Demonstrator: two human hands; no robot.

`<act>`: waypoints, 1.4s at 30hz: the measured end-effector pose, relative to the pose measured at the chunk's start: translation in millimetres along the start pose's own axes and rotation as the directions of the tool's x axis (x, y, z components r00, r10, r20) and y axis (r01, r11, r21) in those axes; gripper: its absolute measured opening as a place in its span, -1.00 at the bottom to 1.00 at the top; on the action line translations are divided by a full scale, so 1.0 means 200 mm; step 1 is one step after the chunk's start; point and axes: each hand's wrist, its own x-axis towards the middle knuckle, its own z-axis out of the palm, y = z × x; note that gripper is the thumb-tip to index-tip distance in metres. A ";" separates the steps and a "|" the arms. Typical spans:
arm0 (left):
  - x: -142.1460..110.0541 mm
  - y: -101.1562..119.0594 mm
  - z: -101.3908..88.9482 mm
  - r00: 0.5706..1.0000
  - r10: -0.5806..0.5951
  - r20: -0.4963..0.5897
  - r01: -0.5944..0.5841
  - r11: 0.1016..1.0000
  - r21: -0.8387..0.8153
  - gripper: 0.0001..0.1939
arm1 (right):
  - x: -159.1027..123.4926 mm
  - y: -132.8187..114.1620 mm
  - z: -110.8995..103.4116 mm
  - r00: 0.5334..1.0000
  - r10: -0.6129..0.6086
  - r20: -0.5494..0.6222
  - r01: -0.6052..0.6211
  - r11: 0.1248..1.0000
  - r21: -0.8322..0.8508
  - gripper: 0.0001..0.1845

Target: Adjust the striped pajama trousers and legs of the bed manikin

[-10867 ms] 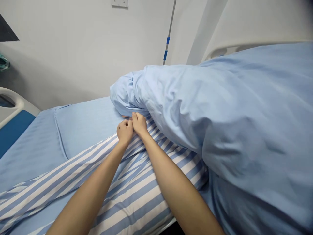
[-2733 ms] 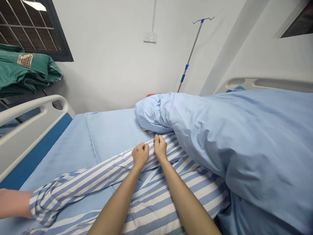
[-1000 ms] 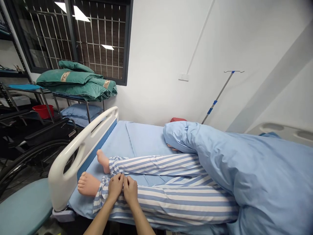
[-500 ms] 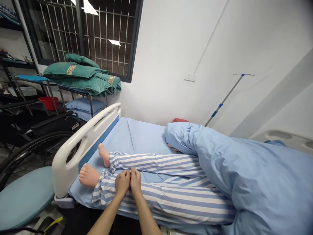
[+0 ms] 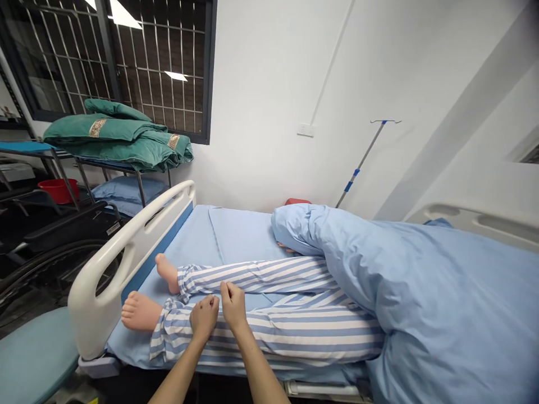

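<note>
My left hand (image 5: 205, 317) is closed in a fist over the lower part of the near leg, in blue-and-white striped trousers (image 5: 303, 334). Beside it, slightly higher in the view, my right hand (image 5: 233, 306) is also a fist, with a small gap between the two. Nothing shows in either hand, though the palms are hidden. The legs end in bare, smooth feet (image 5: 142, 312) that look like a manikin's. A light blue quilt (image 5: 396, 280) covers the body from about the thighs up. Fingers (image 5: 285, 247) peek out at the quilt's far edge.
The bed's white footboard (image 5: 126, 247) stands at left, with a wheelchair (image 5: 54, 264) and a teal round-edged seat (image 5: 37, 353) beyond. Green folded bedding (image 5: 122, 137) lies on a rack under the barred window. An IV pole (image 5: 360, 165) rises behind the bed.
The view has swung to the right, so the bed and room sit farther left. My two fists, side by side before, have drawn slightly apart; the right one is higher than the left.
</note>
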 end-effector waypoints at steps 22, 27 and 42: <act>0.02 0.22 0.07 0.979 0.058 -0.196 -0.152 0.849 -0.506 -0.66 | -0.05 0.28 0.06 0.980 0.161 -0.119 -0.150 0.984 0.095 -0.58; 0.06 0.10 0.20 0.983 0.161 -0.085 -0.175 0.966 -0.189 -0.71 | -0.05 0.28 0.08 0.964 0.195 -0.180 -0.182 0.980 0.084 -0.60; 0.03 0.19 0.13 0.991 0.101 0.094 -0.094 0.993 -0.075 -0.62 | 0.01 0.15 -0.18 0.992 0.060 -0.111 -0.081 0.976 -0.200 -0.58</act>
